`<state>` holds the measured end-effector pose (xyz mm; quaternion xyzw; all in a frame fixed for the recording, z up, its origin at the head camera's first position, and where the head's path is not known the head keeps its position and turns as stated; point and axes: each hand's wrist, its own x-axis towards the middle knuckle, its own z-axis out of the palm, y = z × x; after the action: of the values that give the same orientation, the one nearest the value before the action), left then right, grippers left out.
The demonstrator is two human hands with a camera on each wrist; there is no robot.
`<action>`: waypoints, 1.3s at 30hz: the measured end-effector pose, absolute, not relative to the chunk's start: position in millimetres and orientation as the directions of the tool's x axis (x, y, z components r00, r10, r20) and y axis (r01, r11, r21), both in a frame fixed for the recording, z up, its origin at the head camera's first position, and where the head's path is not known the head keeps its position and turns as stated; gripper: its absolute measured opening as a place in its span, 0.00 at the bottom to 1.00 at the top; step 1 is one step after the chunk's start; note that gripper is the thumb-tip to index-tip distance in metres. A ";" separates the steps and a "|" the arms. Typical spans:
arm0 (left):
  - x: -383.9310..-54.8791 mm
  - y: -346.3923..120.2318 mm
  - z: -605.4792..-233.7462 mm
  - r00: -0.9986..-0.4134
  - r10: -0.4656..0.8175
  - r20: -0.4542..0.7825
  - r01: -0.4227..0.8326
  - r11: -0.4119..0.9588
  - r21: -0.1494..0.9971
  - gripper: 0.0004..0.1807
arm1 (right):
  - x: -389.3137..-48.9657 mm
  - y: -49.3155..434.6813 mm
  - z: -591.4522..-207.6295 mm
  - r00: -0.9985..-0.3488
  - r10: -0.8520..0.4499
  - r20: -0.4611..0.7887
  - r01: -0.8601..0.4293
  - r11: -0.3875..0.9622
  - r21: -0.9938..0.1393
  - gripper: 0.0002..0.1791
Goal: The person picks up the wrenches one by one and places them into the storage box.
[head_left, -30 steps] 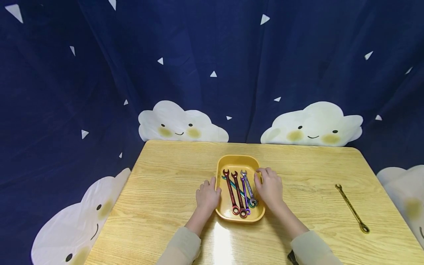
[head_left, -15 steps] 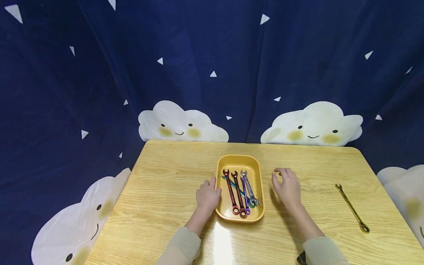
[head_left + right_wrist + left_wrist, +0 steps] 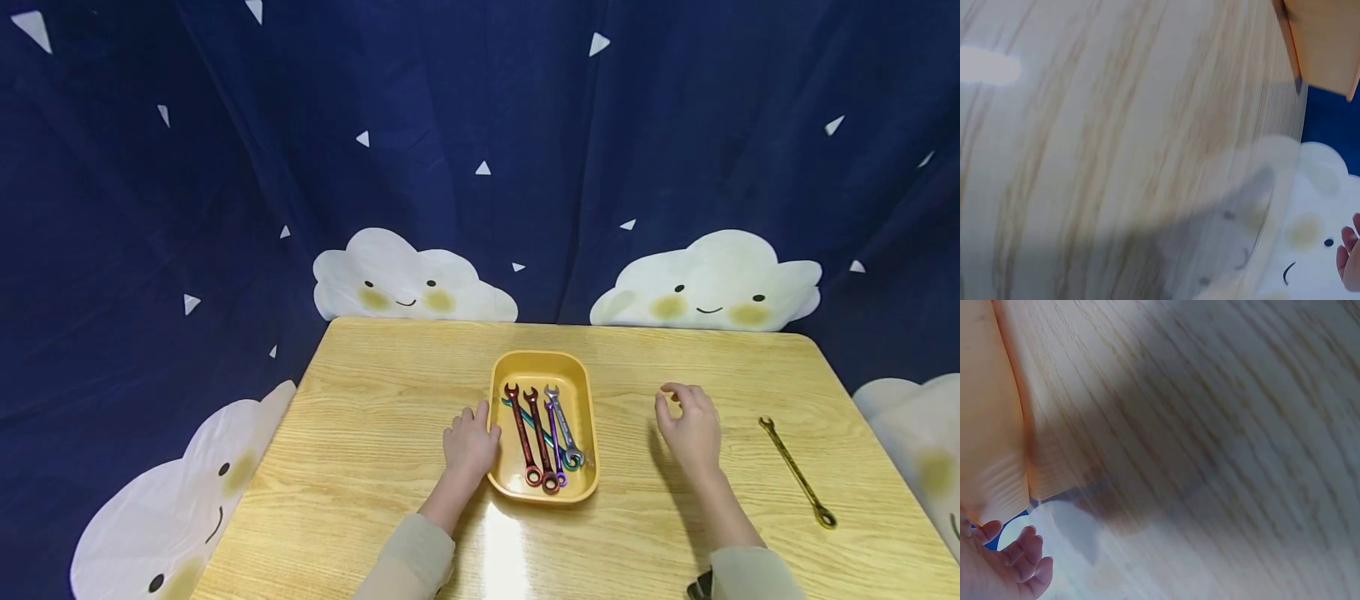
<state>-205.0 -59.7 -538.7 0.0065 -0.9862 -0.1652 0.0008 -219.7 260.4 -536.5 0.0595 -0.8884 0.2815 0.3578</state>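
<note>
In the head view, my left hand (image 3: 470, 443) is at the left side of a yellow plastic tray (image 3: 545, 358), its thumb at the rim and index finger along the wall. The left wrist view shows the other fingers of the left hand (image 3: 1007, 565) loosely curled beside the tray wall (image 3: 994, 425). Inside the tray lie two dark red combination wrenches (image 3: 522, 437), a purple one (image 3: 555, 433), a silver one (image 3: 564, 421) and a teal one (image 3: 513, 402) partly hidden underneath. My right hand (image 3: 692, 429), fingers loosely bent and holding nothing, hovers between the tray and a gold wrench (image 3: 795, 468).
The gold wrench lies alone on the right part of the wooden table (image 3: 390, 375). Behind the table hangs a dark blue curtain (image 3: 480, 83) with white clouds and triangles. A black strap (image 3: 701, 586) shows at the right sleeve.
My right hand has come off the tray's right rim and moved rightward over the table, towards the gold wrench. My left hand, the tray and the wrenches have stayed put.
</note>
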 end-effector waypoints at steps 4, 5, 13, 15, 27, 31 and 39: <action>-204.7 -59.6 -537.8 -1.000 -0.013 -0.004 -0.013 0.949 0.316 0.23 | -218.1 273.3 -537.6 -0.735 0.131 0.665 -0.285 0.830 -0.479 0.08; -204.6 -59.7 -537.6 -1.000 -0.013 -0.004 -0.013 0.949 0.315 0.23 | -217.6 276.4 -538.0 -0.737 0.144 0.660 -0.274 0.829 -0.487 0.08; -204.3 -60.0 -535.8 -1.000 -0.010 0.027 -0.001 0.949 0.315 0.21 | -208.8 296.2 -539.5 -0.754 0.230 0.615 -0.172 0.835 -0.523 0.08; -204.2 -59.9 -535.6 -0.999 -0.009 0.034 0.002 0.951 0.310 0.21 | -206.6 300.1 -540.0 -0.759 0.245 0.603 -0.154 0.832 -0.533 0.08; -204.2 -59.3 -536.2 -0.999 -0.002 0.049 0.012 0.960 0.280 0.22 | -199.4 327.2 -543.3 -0.727 0.369 0.579 -0.048 0.814 -0.579 0.08; -204.2 -59.5 -536.8 -0.998 0.001 0.058 0.017 0.961 0.274 0.21 | -196.5 337.0 -543.4 -0.726 0.405 0.556 -0.002 0.807 -0.590 0.10; -203.7 -59.2 -536.1 -0.998 0.003 0.062 0.020 0.964 0.264 0.21 | -191.8 357.1 -546.9 -0.766 0.491 0.414 0.147 0.761 -0.632 0.13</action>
<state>-203.7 -59.2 -536.1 -0.0058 -0.9905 -0.1336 0.0307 -191.8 357.1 -546.9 -0.1789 -0.8920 0.2959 0.2912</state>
